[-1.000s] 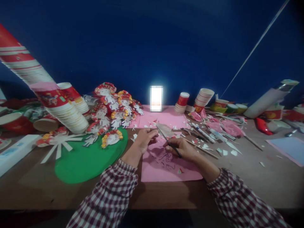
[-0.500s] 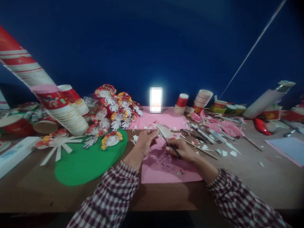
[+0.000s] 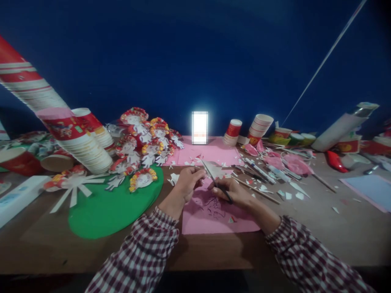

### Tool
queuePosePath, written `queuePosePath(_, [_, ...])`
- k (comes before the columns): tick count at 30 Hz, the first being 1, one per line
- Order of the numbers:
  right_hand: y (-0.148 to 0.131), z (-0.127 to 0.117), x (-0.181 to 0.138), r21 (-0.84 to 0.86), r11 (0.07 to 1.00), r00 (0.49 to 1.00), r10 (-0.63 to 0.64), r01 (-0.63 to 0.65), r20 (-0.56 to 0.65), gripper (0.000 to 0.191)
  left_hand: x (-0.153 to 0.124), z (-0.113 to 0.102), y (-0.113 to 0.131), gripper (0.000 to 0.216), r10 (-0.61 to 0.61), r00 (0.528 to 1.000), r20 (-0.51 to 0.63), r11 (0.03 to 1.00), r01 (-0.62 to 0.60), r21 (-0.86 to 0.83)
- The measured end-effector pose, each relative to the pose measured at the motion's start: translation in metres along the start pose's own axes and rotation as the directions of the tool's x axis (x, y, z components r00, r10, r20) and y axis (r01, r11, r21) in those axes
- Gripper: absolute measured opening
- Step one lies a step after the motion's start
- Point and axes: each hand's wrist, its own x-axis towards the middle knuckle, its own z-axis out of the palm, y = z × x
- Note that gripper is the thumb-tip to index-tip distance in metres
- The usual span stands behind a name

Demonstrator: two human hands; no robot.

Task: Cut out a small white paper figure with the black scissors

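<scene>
My right hand [image 3: 234,193] grips a pair of scissors [image 3: 209,169] by the dark handles, with the blades pointing up and to the left. My left hand [image 3: 190,181] is closed in a pinch beside the blades; what its fingers hold, if anything, is too small or hidden to name. Close behind the blades is a pale piece of paper [image 3: 218,172]. Below both hands lies a pink sheet [image 3: 210,226] with dark scribbled marks and a small coloured scrap [image 3: 232,219] on it.
Decorated paper-doll figures [image 3: 149,152] are piled at left, near a green sheet [image 3: 106,219] and leaning stacks of paper cups [image 3: 85,148]. More cup stacks [image 3: 259,128] stand behind. Markers [image 3: 259,171], a wooden stick [image 3: 256,190] and several paper scraps [image 3: 288,195] lie at right.
The fingers of my left hand have curled in slightly next to the blades. My right hand keeps the scissors in nearly the same place. The view has shifted very slightly.
</scene>
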Motion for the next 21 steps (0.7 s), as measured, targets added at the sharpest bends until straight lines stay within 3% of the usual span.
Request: queuePosePath(21, [-0.0036,-0.0003,-0.001,-0.023,0.999,1.0,0.031,-0.031,-0.002,0.041,0.0027,-0.0014,-0.0023,0.028,-0.047,0.999,0.024,0.998,0.047,-0.037])
